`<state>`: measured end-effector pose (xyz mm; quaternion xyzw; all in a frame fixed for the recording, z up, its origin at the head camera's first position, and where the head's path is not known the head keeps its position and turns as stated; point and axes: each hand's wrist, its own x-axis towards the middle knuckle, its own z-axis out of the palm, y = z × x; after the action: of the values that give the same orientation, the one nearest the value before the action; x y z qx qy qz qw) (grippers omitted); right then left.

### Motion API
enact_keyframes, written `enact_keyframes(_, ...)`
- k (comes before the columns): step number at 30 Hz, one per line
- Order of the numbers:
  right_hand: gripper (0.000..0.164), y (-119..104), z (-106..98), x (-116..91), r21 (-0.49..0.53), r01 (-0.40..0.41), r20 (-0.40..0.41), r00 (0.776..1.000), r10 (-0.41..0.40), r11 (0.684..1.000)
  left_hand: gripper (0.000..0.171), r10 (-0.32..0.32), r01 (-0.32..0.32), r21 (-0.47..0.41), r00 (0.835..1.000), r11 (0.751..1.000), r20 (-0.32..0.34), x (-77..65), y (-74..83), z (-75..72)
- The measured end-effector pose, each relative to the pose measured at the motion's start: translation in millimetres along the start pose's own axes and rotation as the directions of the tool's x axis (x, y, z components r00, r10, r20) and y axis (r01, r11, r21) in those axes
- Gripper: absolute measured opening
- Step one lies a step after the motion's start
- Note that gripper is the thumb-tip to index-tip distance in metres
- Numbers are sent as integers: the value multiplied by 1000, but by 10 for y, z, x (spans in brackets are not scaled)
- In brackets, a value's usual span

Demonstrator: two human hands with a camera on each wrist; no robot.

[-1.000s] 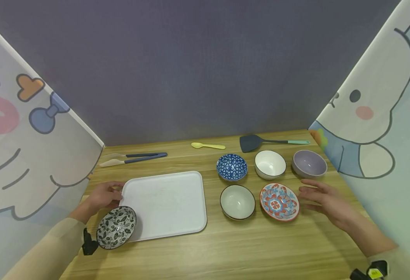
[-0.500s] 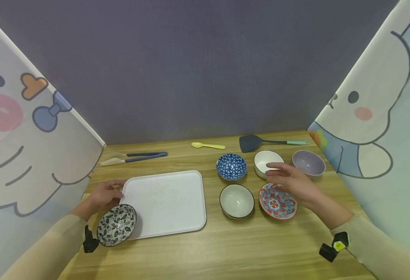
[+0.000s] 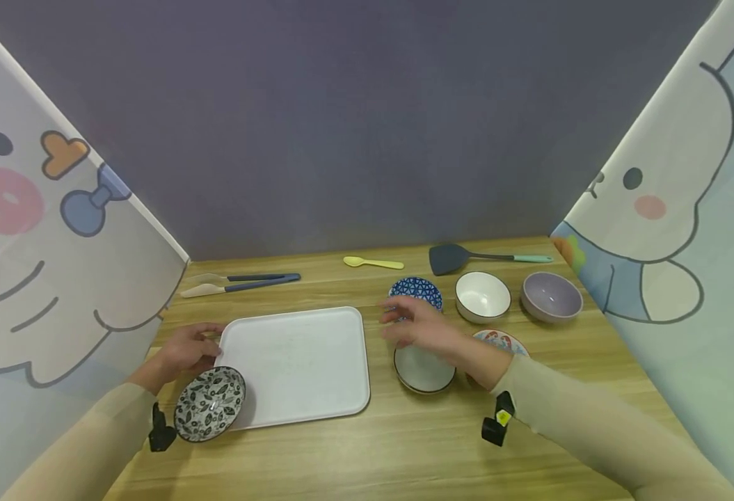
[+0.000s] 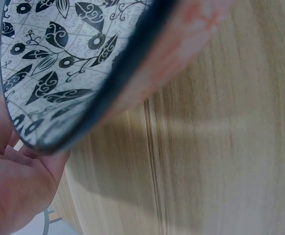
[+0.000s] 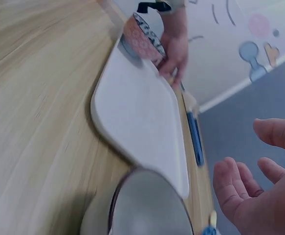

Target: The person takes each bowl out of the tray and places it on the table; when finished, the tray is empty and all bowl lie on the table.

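Observation:
My left hand [image 3: 190,348] grips the left edge of a white rectangular tray [image 3: 298,369]. A bowl with black leaves and flowers inside [image 3: 210,403] and a pinkish outside [image 5: 141,43] sits tilted over the tray's near left corner, close to my left wrist. My right hand [image 3: 419,323] is in the air with loosely bent fingers, holding nothing. In the head view it overlaps a blue-and-white triangle-patterned bowl [image 3: 415,288] and a pale grey bowl with a dark rim [image 3: 425,372], hiding part of each. My right forearm covers much of a red-and-blue floral bowl [image 3: 504,341].
At the right stand a white bowl [image 3: 483,297] and a purple bowl [image 3: 551,297]. Along the back lie a yellow spoon [image 3: 373,263], a spatula with a dark head [image 3: 448,259] and tongs with beige tips [image 3: 241,285]. Printed panels [image 3: 667,209] flank the wooden table [image 3: 367,459].
My right hand has swept left from beside the floral bowl, past the white bowl, to over the blue and grey bowls. My left hand, the tray and the leaf-patterned bowl have stayed put.

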<state>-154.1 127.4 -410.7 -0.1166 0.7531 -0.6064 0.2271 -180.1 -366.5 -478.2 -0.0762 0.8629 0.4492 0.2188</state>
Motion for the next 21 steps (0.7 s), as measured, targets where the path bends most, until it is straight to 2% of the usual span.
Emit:
enact_keyframes(7, 56, -115, 469, 287, 7, -36, 54, 998, 35, 999, 61, 7, -7, 7, 1000, 1000, -3, -5, 30, -1)
enact_keyframes(15, 52, -123, 1024, 548, 56, -61, 129, 990, 53, 997, 62, 7, -8, 6, 1000, 1000, 12, -44, 34, -21)
enact_keyframes(21, 52, -89, 1314, 665, 71, -61, 153, 987, 50, 996, 63, 5, -5, 30, 1000, 1000, 22, 4, 38, -18)
